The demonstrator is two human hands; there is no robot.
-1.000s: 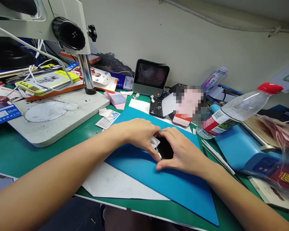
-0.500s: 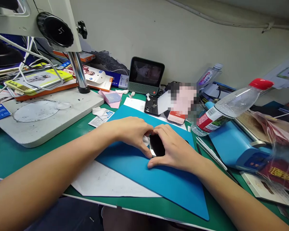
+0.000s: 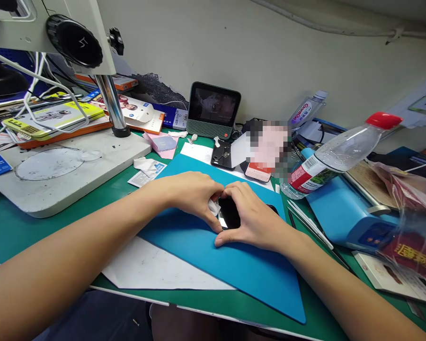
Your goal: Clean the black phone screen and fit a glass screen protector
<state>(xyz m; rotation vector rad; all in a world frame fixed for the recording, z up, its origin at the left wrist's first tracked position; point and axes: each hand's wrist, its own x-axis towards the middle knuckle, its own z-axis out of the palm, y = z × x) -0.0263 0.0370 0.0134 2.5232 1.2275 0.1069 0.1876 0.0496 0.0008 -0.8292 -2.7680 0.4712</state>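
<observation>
A phone (image 3: 229, 214) with a dark, glossy screen lies on the blue mat (image 3: 213, 258), its left end showing between my hands. My right hand (image 3: 253, 215) is curled over it, thumb along the near edge and fingers at the far edge. Its right end shows a little beyond my knuckles. On the other side, my left hand (image 3: 199, 196) has its thumb and fingertips at the phone's left end. A crumpled white wipe (image 3: 213, 207) is tucked inside that hand, partly hidden by the fingers.
A microscope stand (image 3: 119, 128) rises at the left. Behind the mat are a small display (image 3: 213, 106) and another phone (image 3: 257, 171). To the right are a tilted bottle (image 3: 335, 154), tweezers (image 3: 310, 225) and a blue device (image 3: 348, 210). White paper (image 3: 156, 270) lies under the mat.
The whole view has shifted slightly. Both hands stay round the phone, with almost no visible movement against the mat.
</observation>
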